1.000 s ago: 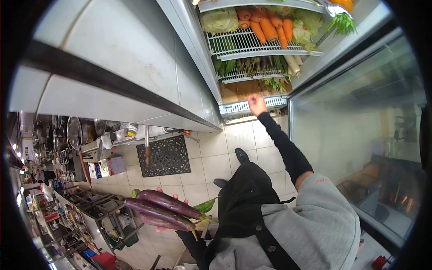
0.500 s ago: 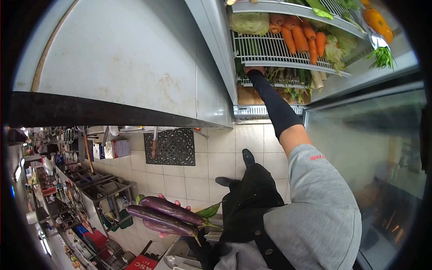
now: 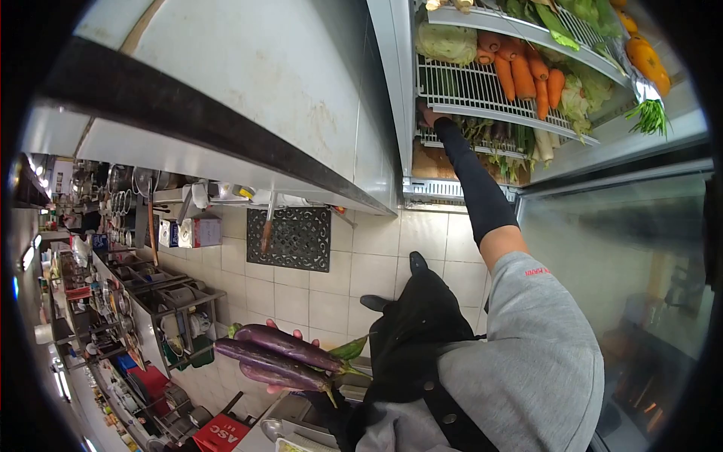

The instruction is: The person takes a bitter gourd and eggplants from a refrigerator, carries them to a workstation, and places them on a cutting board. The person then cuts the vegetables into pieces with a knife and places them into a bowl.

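Note:
Several long purple eggplants lie across my left hand, whose fingers curl up around their far side. Green stems and a green leaf-like piece stick out at their right end, and a bit of green shows at the left end. My right hand reaches into the open fridge at the left end of a lower shelf, under the wire shelf. Its fingers are mostly hidden in shadow there. Long dark and green vegetables lie to the right of that hand.
Carrots, a cabbage and leafy greens fill the shelf above. Yellow vegetables sit by the fridge's right side. The glass door stands open at right. A steel counter is at left, a black mat on the tiles.
My right hand has drawn back slightly from under the shelf, so more of it shows. The view has shifted a little; the eggplants stay in my left hand.

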{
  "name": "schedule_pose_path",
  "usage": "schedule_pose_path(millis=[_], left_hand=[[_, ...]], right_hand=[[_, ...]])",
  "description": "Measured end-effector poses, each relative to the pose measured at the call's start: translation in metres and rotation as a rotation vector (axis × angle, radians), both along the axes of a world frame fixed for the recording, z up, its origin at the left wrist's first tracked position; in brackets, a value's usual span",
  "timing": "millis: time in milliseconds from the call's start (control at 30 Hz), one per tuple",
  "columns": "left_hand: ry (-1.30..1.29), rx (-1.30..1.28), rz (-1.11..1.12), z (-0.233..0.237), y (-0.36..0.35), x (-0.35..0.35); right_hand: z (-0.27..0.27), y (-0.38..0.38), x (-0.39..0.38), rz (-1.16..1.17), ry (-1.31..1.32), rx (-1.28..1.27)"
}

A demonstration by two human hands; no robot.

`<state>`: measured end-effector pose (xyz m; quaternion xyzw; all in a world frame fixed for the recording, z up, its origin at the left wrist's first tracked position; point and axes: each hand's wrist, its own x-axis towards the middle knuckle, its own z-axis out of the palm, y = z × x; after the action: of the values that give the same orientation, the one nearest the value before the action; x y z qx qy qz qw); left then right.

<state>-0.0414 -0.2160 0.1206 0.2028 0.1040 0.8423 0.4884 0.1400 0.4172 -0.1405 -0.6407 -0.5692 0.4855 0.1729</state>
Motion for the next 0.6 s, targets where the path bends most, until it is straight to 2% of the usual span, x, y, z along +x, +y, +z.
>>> schedule_pose_path(millis=[67,100,200,300,333,367,400,433,467,533,600], left_hand=[[-0.013,0.009,0.018,-0.002,-0.001,0.001],[-0.042,0.015,0.019,-0.003,-0.002,0.001],[-0.032,0.051,0.051,-0.008,-0.003,0.0],[-0.021,0.078,0.074,-0.01,-0.007,0.0],[-0.032,0.084,0.076,-0.01,-0.007,0.0],[-0.04,0.089,0.074,-0.009,-0.008,0.0],[-0.012,0.11,0.076,-0.011,-0.008,0.0],[-0.008,0.106,0.069,-0.01,-0.009,-0.002],[-0.003,0.103,0.064,-0.01,-0.011,-0.003],[0.045,0.094,0.064,-0.009,-0.013,-0.008],[0.073,0.112,0.055,-0.011,-0.018,-0.013]], right_hand=[[0.003,-0.017,0.008,-0.042,0.067,-0.025],[-0.001,-0.027,0.015,-0.046,-0.002,0.058],[-0.054,-0.06,0.036,-0.071,-0.095,0.297],[-0.101,-0.157,0.067,-0.161,-0.081,0.469],[-0.148,-0.195,0.085,-0.054,-0.266,0.431],[-0.172,-0.243,0.107,0.103,-0.369,0.446],[-0.178,-0.29,0.133,0.256,-0.382,0.174],[-0.192,-0.342,0.158,0.414,-0.544,0.113],[-0.229,-0.401,0.192,0.422,-0.623,0.062],[-0.23,-0.496,0.26,0.667,-0.617,-0.396],[-0.228,-0.584,0.318,0.641,-0.589,-0.9]])
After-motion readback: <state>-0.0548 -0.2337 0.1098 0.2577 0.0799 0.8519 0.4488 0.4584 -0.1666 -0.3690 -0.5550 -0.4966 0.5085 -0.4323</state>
